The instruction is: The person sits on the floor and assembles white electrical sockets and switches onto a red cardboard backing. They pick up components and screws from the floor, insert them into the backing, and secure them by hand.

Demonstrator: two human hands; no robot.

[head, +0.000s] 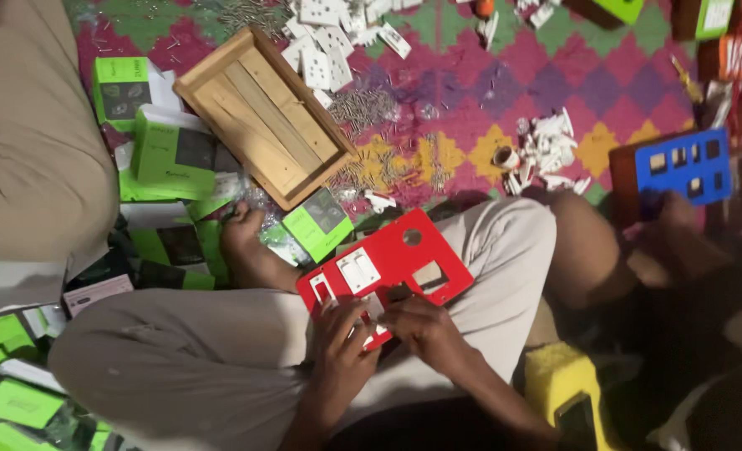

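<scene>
We've got one view only, head-mounted, looking steeply down at our own lap and the floor past it. Close range: the red panel (385, 266) on our knees sits low centre, and the patterned mat (505, 92) fills the top. Frame is rolled, slightly tilted. No second view to overlap.

A patterned floor mat (505, 92) in pink, purple, green and yellow diamonds covers the floor, dimly lit. A shallow wooden tray (262, 117) lies on it, green boxes (170, 154) piled beside, screws (363, 104) and white switch parts (546, 150) scattered around.
</scene>
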